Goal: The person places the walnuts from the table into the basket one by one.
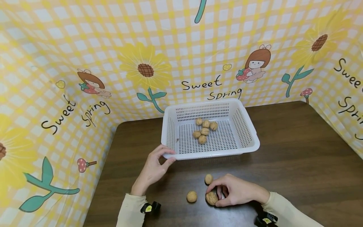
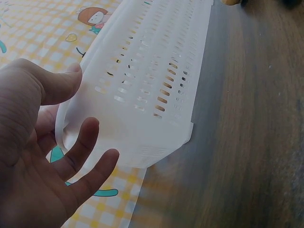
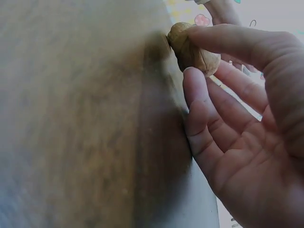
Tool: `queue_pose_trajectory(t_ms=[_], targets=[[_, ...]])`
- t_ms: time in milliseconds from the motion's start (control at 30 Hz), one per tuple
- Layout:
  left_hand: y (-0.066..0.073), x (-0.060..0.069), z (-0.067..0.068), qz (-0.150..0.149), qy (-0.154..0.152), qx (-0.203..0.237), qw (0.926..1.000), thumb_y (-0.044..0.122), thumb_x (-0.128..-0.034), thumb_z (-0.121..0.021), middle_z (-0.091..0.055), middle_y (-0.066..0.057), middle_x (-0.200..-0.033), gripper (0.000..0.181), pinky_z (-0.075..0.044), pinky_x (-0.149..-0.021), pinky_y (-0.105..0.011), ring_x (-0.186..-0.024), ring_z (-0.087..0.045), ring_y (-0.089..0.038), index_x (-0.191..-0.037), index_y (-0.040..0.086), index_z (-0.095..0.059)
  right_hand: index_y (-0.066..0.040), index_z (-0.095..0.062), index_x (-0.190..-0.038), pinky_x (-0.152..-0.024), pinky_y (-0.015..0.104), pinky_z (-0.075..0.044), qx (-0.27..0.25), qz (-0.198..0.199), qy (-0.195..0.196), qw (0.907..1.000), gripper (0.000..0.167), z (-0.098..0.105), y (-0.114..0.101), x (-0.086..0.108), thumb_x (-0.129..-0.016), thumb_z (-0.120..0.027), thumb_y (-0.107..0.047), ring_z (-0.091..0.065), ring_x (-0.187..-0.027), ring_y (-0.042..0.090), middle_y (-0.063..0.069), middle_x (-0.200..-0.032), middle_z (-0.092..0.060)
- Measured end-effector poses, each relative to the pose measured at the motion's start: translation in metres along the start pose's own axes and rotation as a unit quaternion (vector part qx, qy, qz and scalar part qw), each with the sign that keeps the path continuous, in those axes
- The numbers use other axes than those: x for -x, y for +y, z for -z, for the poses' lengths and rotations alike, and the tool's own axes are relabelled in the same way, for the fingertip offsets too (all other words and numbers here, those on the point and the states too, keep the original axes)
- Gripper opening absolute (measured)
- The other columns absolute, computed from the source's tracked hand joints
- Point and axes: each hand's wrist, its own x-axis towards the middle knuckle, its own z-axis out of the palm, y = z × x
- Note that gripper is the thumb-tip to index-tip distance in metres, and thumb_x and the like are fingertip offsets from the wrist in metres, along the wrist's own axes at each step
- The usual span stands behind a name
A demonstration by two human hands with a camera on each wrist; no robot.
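Note:
A white plastic basket (image 1: pixel 210 154) with slotted walls stands on the table, several walnuts (image 1: pixel 204 131) lying on its floor. My left hand (image 1: pixel 154 165) grips the rim at the near left corner; in the left wrist view, the thumb (image 2: pixel 66 85) lies on one side of the rim and a finger goes behind it. In front of the basket, my right hand (image 1: pixel 236 190) pinches a walnut (image 1: pixel 211 198) between thumb and fingers, seen close in the right wrist view. Two more walnuts lie on the table near it, one farther back (image 1: pixel 208 179) and one to the left (image 1: pixel 191 196).
The dark wooden table (image 1: pixel 297 151) has rounded far corners. A yellow checked cloth (image 1: pixel 181 56) with printed flowers and lettering hangs behind and at both sides, close to the basket's far rim. Black wrist straps (image 1: pixel 150 207) sit on both sleeves.

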Motion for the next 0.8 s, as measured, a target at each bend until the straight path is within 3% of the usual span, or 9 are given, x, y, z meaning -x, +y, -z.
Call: queue_pose_trajectory(t_ms=[200,433,633,800], targets=[[0.001,0.001,-0.001,-0.003,0.002,0.002,1.0,0.013,-0.0968,-0.079,-0.07,0.005,-0.113,0.012,-0.055,-0.089,-0.043,-0.103,-0.063,-0.012,-0.106,0.02,-0.077,-0.018,-0.071,-0.128,-0.056,0.019,-0.054,-0.016,0.005,0.001,0.9999,0.036,0.007,-0.009,0.003,-0.094,-0.082,-0.014,-0.056,-0.067,-0.01,-0.002,-0.08,-0.071],[0.002,0.001,0.0,0.001,0.0,-0.001,1.0,0.012,-0.0969,-0.079,-0.07,0.005,-0.114,0.012,-0.055,-0.09,-0.044,-0.103,-0.063,-0.012,-0.107,0.019,-0.078,-0.013,-0.07,-0.127,-0.062,0.025,-0.06,-0.004,0.047,0.025,0.9986,0.038,0.027,-0.021,0.0,-0.092,-0.081,-0.007,-0.063,-0.075,-0.004,0.002,-0.088,-0.072],[0.003,0.0,0.001,0.008,-0.005,0.0,1.0,0.013,-0.0976,-0.079,-0.069,0.006,-0.115,0.012,-0.055,-0.092,-0.048,-0.105,-0.063,-0.013,-0.107,0.02,-0.077,-0.015,-0.07,-0.128,-0.073,0.03,-0.063,0.014,0.044,0.049,0.9978,0.04,0.048,-0.035,-0.003,-0.091,-0.084,-0.012,-0.068,-0.08,0.007,-0.002,-0.093,-0.071],[0.002,0.001,0.001,0.009,-0.003,-0.001,1.0,0.014,-0.0976,-0.079,-0.069,0.006,-0.116,0.012,-0.055,-0.092,-0.049,-0.105,-0.063,-0.014,-0.107,0.02,-0.077,-0.016,-0.07,-0.13,-0.075,0.031,-0.062,0.045,0.046,0.075,0.9951,0.042,0.066,-0.048,-0.007,-0.091,-0.086,-0.016,-0.068,-0.082,0.007,-0.005,-0.091,-0.071]])
